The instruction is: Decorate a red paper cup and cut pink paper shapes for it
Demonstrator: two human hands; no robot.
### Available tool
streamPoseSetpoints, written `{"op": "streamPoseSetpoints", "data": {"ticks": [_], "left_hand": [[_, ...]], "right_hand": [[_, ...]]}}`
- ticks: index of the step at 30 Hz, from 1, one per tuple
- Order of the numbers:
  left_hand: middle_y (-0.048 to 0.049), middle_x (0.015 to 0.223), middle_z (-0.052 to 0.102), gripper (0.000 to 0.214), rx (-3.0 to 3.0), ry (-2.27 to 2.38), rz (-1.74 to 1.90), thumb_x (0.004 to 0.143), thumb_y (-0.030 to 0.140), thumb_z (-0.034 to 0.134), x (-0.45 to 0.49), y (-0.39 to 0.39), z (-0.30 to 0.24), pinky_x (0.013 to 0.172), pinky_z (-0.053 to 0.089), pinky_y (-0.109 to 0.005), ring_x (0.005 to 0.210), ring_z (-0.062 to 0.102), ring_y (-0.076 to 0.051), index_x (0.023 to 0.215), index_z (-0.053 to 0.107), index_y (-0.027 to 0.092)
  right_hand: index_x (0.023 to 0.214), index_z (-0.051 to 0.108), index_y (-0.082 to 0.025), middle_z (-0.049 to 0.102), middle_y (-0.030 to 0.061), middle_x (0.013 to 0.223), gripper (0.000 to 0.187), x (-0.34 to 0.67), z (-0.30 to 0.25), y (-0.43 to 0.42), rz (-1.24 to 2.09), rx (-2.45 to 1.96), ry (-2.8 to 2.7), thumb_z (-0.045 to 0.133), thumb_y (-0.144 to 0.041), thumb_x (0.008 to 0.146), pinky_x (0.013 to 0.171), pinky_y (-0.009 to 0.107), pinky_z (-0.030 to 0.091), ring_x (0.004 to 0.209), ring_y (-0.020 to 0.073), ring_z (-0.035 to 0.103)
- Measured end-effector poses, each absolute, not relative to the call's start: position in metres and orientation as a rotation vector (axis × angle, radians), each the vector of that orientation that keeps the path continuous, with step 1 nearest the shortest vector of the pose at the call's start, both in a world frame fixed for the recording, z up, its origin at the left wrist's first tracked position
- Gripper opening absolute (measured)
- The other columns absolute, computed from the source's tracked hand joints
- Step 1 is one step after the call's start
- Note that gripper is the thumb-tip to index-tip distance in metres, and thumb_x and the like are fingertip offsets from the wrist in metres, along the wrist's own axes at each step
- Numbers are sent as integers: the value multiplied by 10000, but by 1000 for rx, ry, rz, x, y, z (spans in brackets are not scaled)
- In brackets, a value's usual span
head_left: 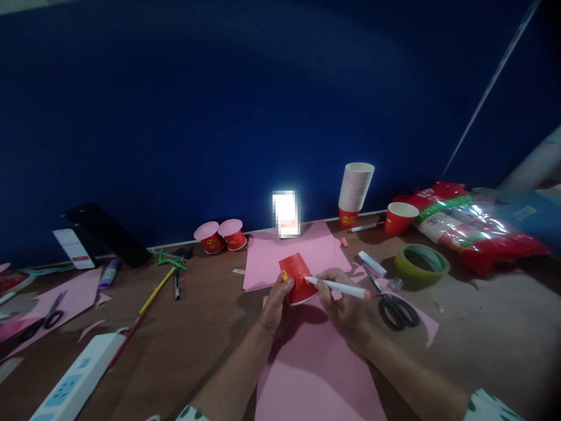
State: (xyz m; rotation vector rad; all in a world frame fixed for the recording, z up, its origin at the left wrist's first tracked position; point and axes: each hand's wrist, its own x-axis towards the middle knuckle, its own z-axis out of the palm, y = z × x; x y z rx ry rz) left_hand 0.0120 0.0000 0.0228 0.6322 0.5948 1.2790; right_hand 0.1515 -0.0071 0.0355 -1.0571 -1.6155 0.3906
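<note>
Red paper cup (301, 273), centre of frame: left hand (274, 309) grips it, seemingly for steadiness. White marker (344, 287), just right: right hand (347, 314) pinches it pen-fashion, seemingly for control, tip at cup.

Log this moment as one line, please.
Left hand: holds red cup; right hand: holds white marker, tip at cup; below: pink paper
</note>
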Motion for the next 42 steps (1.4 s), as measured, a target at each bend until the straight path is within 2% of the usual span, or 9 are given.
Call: {"op": "streamPoseSetpoints", "data": {"ticks": [12, 18, 22, 29, 42], "left_hand": [[-62, 933, 656, 151, 610, 533, 1298, 794, 211, 526, 15, -1, 28, 885, 431, -388, 998, 579, -238, 932, 566, 163], [-54, 895, 658, 156, 625, 579, 1308, 786, 219, 548, 14, -3, 31, 883, 424, -367, 978, 588, -233, 932, 570, 167], [-54, 949, 654, 177, 636, 589, 1313, 770, 248, 573, 16, -3, 33, 880, 427, -372, 965, 595, -232, 933, 575, 180], [-61, 946, 662, 253, 649, 572, 1307, 771, 246, 567, 14, -1, 28, 880, 434, -400, 973, 593, -247, 1012, 574, 171], [-55, 957, 663, 223, 708, 603, 1293, 777, 250, 588, 9, 3, 19, 887, 426, -378, 963, 599, -233, 987, 594, 178]], "right_hand": [[782, 550, -195, 583, 22, 714, 51, 151, 38, -12, 369, -996, -1637, 511, -178, 810, 619, 294, 465, 676, 174, 577], [771, 559, -192, 604, 26, 722, 75, 150, 36, -10, 377, -1042, -1614, 505, -202, 822, 623, 292, 468, 684, 175, 586], [795, 557, -190, 606, 36, 726, 60, 151, 37, -10, 400, -1024, -1608, 505, -202, 823, 618, 299, 474, 695, 184, 584], [810, 542, -194, 593, 33, 747, 56, 152, 36, -8, 415, -1035, -1583, 494, -194, 838, 627, 295, 475, 693, 175, 574], [776, 549, -195, 616, 32, 721, 68, 151, 38, -9, 389, -1054, -1612, 503, -207, 824, 580, 279, 475, 684, 180, 597]]}}
